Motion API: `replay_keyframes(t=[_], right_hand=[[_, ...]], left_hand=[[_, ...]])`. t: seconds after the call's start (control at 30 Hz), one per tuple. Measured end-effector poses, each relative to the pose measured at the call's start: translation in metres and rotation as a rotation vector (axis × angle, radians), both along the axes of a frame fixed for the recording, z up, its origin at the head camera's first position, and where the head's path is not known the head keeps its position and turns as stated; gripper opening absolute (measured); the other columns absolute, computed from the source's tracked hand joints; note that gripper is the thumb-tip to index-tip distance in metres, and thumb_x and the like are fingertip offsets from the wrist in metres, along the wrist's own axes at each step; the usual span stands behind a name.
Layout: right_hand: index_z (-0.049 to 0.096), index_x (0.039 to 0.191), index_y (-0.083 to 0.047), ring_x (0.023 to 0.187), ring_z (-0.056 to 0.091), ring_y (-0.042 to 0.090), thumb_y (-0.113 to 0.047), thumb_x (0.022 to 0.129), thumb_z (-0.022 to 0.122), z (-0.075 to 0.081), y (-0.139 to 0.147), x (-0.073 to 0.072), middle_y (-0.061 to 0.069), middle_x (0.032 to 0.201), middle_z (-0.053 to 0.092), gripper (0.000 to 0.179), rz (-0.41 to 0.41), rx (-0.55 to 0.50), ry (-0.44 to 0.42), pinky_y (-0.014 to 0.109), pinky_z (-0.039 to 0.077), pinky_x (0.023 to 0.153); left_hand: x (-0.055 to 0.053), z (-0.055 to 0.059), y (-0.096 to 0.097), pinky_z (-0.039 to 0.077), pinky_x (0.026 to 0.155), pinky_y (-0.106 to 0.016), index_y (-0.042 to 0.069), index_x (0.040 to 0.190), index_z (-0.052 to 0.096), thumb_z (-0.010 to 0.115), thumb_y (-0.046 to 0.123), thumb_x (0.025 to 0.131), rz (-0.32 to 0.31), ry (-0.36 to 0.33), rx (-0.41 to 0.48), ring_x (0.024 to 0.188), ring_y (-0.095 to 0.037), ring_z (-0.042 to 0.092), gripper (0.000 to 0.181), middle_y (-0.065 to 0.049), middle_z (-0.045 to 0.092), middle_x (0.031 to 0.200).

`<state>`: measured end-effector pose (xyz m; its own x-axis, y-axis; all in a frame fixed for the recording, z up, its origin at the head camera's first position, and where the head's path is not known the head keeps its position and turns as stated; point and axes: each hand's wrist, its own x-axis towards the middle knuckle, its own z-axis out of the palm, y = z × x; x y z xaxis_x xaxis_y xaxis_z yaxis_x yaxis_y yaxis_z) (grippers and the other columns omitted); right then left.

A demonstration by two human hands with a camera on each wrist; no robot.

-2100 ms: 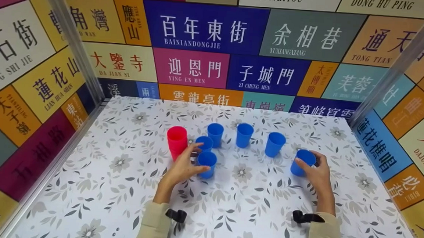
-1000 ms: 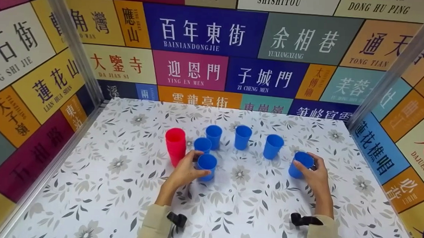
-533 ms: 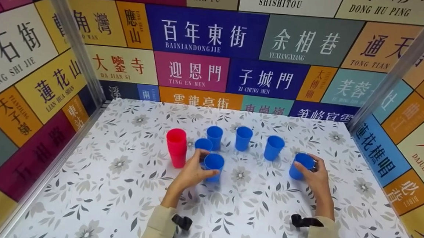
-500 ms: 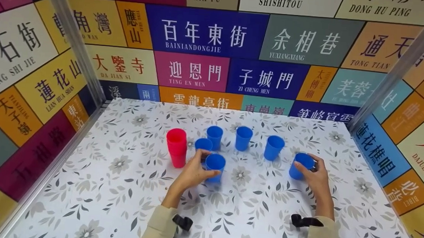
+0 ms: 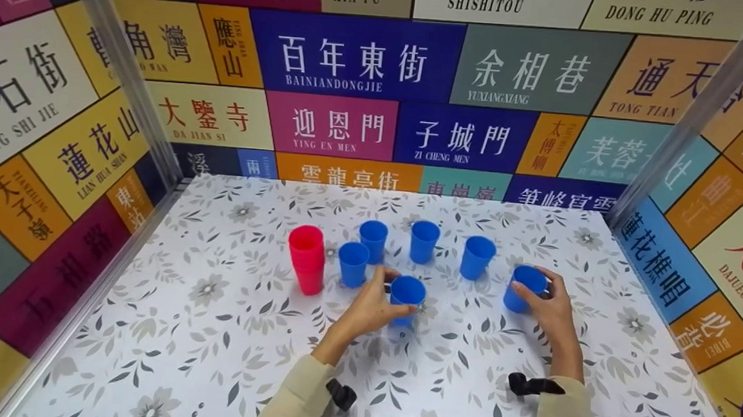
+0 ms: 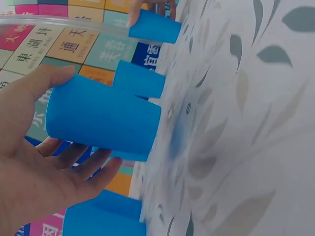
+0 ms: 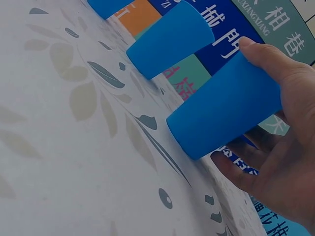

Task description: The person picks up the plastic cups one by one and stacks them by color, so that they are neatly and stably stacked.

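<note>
Left cup (image 5: 408, 292), blue and mouth up, is pinched by a person's left grip (image 5: 369, 305) near the middle of a floral tabletop (image 5: 207, 366), the thumb set on its near side and the fingers curled around the other. Whether its base touches the surface cannot be told for certain. Right cup (image 5: 516, 300), also blue and upright, is clasped by the right grip (image 5: 554, 305), with the thumb laid across its near side and the fingers bent behind it.

Farther back than the left cup, 4 more blue cups are set upright: the 1st cup (image 5: 353, 267) just beside a red stack (image 5: 307, 262), the 2nd cup (image 5: 373, 242) close behind it, the 3rd cup (image 5: 424, 243) to their right, and the 4th cup (image 5: 477, 259) nearest the right cup. Red cups are nested in the stack, their number hard to make out. Tan sleeves (image 5: 299, 391) are worn on both arms, and a black band (image 5: 342, 395) is seen at the left wrist. Behind the tabletop, the wall (image 5: 357, 24) is covered with colored panels bearing printed characters, "BAINIANDONGJIE" among the lettering.
</note>
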<state>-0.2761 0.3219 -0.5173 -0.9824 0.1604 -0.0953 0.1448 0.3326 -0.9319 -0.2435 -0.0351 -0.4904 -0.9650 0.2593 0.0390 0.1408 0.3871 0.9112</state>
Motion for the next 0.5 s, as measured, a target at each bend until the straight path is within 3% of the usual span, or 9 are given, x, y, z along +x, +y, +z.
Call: replay_keyframes(t=[0.2, 0.5], right_hand=[[0.023, 0.157, -0.020, 0.144, 0.038, 0.040, -0.053, 0.087, 0.072, -0.001, -0.001, -0.001, 0.025, 0.159, 0.033, 0.092, 0.002, 0.015, -0.001, 0.054, 0.034, 0.117], [0.023, 0.157, -0.021, 0.146, 0.036, 0.041, -0.055, 0.086, 0.073, -0.002, 0.000, -0.002, 0.025, 0.160, 0.033, 0.093, -0.010, 0.013, -0.007, 0.056, 0.032, 0.120]], left_hand=[[-0.008, 0.007, 0.025, 0.051, 0.103, -0.042, 0.009, 0.133, 0.043, 0.083, 0.027, 0.082, -0.004, 0.005, 0.024, 0.123, -0.030, 0.057, 0.067, -0.015, 0.055, 0.136], [-0.020, 0.048, 0.065, 0.052, 0.102, -0.039, 0.013, 0.135, 0.041, 0.082, 0.032, 0.083, -0.077, -0.009, 0.038, 0.121, -0.024, 0.057, 0.069, -0.010, 0.053, 0.138]])
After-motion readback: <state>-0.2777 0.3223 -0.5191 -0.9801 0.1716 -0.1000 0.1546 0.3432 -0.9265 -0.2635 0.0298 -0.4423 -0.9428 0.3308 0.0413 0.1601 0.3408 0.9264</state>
